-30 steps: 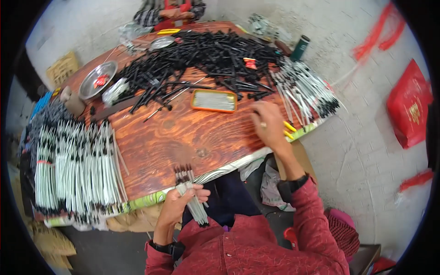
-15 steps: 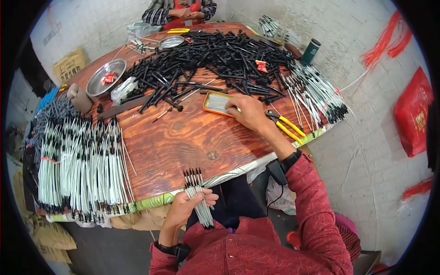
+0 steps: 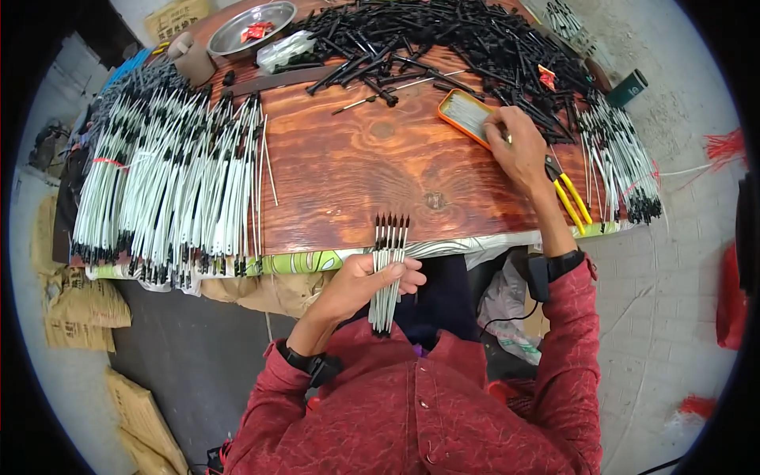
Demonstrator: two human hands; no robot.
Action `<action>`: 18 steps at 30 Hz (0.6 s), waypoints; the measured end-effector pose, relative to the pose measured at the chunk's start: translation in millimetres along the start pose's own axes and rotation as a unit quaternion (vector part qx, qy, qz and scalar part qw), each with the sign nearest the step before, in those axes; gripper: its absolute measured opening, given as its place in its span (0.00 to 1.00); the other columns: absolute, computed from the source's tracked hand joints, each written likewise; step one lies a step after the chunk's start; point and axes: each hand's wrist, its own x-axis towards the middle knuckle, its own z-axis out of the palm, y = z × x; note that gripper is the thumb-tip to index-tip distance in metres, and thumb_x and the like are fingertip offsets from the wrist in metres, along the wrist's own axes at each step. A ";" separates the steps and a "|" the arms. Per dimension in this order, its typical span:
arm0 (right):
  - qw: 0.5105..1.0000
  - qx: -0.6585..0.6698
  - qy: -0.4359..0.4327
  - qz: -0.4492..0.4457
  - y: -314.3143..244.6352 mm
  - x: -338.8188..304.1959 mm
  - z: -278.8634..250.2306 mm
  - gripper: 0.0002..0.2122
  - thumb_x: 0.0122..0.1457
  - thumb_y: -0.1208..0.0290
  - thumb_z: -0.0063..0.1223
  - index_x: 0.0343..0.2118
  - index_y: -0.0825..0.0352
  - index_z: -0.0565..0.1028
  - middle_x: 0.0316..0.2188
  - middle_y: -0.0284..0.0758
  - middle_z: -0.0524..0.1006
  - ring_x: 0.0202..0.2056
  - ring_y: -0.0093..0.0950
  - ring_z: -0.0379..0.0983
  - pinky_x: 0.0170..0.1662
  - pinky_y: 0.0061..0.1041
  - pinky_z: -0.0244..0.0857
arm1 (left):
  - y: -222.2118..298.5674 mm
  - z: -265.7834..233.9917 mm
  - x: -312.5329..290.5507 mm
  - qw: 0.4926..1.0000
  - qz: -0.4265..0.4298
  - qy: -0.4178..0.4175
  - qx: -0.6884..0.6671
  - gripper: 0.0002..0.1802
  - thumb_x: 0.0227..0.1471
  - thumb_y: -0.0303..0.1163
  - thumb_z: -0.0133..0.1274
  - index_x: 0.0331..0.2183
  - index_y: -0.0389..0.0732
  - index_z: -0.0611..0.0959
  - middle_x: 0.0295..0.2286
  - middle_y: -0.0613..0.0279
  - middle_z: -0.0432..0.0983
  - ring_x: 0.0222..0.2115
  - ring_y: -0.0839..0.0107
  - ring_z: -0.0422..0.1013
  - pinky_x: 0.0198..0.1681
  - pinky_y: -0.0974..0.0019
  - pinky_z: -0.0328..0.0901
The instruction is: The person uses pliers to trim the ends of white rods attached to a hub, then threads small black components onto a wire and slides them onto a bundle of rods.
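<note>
On the table, your bundled rods lie left, tray right, loose pile behind.

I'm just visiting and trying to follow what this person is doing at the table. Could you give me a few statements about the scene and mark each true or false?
1. The left hand holds a small bundle of white sticks with dark tips. True.
2. The right hand rests in the metal bowl. False: it is at the orange tray, far from the bowl.
3. Yellow-handled pliers lie on the wooden table beside the right wrist. True.
4. The big rows of finished white sticks lie on the person's right. False: they lie on the left.
5. The heap of black pieces is at the table's near edge. False: it lies at the far side.
</note>
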 end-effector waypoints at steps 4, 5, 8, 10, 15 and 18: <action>1.000 -0.019 -0.007 -0.001 -8.3 -3.1 -4.3 0.05 0.56 0.71 0.55 0.33 0.65 0.75 0.30 0.37 0.75 0.35 0.38 0.74 0.38 0.32 0.67 | -2.0 -0.8 -4.6 1.000 0.002 -0.005 -0.003 0.19 0.63 0.35 0.50 0.47 0.30 0.78 0.38 0.47 0.81 0.37 0.63 0.79 0.44 0.62 0.73; 1.000 -0.015 0.006 -0.008 -9.4 -3.4 -4.9 0.04 0.56 0.72 0.55 0.33 0.65 0.75 0.30 0.37 0.75 0.35 0.37 0.74 0.38 0.31 0.67 | -1.8 -0.3 -4.9 1.000 0.002 -0.005 -0.005 0.19 0.63 0.36 0.50 0.47 0.30 0.78 0.38 0.47 0.81 0.37 0.63 0.79 0.44 0.62 0.73; 0.999 -0.004 0.030 -0.023 -12.2 -4.5 -5.2 0.04 0.56 0.73 0.56 0.33 0.65 0.75 0.30 0.36 0.75 0.35 0.36 0.74 0.38 0.31 0.66 | 0.1 0.1 -4.2 1.000 0.003 -0.003 0.000 0.19 0.63 0.36 0.50 0.47 0.30 0.78 0.38 0.47 0.81 0.37 0.63 0.79 0.44 0.62 0.73; 0.999 -0.018 0.034 -0.029 -12.0 -4.3 -5.9 0.03 0.56 0.74 0.56 0.33 0.65 0.75 0.30 0.35 0.75 0.35 0.36 0.74 0.38 0.31 0.66 | 0.4 0.3 -5.6 1.000 0.003 0.000 0.003 0.19 0.63 0.36 0.50 0.47 0.30 0.78 0.38 0.47 0.81 0.37 0.63 0.79 0.44 0.62 0.73; 0.999 -0.037 -0.008 -0.011 -12.6 -3.5 -7.5 0.03 0.56 0.74 0.56 0.32 0.64 0.77 0.30 0.34 0.76 0.35 0.36 0.74 0.38 0.31 0.66 | 3.0 1.0 -6.6 1.000 0.003 0.003 -0.004 0.19 0.63 0.35 0.50 0.47 0.30 0.78 0.38 0.47 0.81 0.37 0.63 0.79 0.44 0.62 0.73; 0.999 -0.036 0.008 -0.033 -6.2 -5.1 -11.2 0.03 0.56 0.74 0.56 0.32 0.64 0.78 0.31 0.35 0.77 0.35 0.36 0.74 0.37 0.31 0.67 | 5.6 4.8 -4.1 1.000 -0.001 -0.008 -0.002 0.18 0.63 0.34 0.49 0.47 0.30 0.78 0.38 0.47 0.81 0.37 0.63 0.79 0.44 0.61 0.73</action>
